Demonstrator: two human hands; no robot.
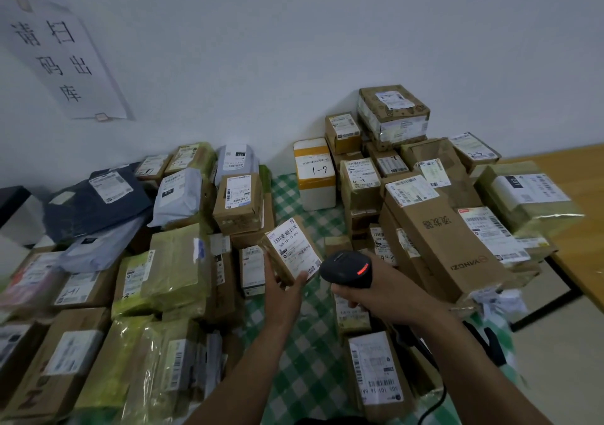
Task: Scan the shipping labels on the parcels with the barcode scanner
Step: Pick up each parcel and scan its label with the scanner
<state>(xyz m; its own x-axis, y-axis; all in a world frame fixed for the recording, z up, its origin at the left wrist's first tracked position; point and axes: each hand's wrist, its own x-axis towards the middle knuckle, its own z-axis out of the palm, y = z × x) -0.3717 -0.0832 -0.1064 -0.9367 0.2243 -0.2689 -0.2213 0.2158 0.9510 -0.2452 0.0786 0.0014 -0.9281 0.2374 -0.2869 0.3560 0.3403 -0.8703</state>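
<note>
Cardboard parcel (292, 252) in curled left hand (283, 297)

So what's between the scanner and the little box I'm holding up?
Nothing. The head view shows a narrow bare gap between the barcode scanner and the small box, with only checked cloth behind.

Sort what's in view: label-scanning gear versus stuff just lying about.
Job: barcode scanner in right grip; small box in left grip, its shipping label facing up; stacked parcels both sides.
Lying about: wall notice; wooden table; checked cloth.
</note>
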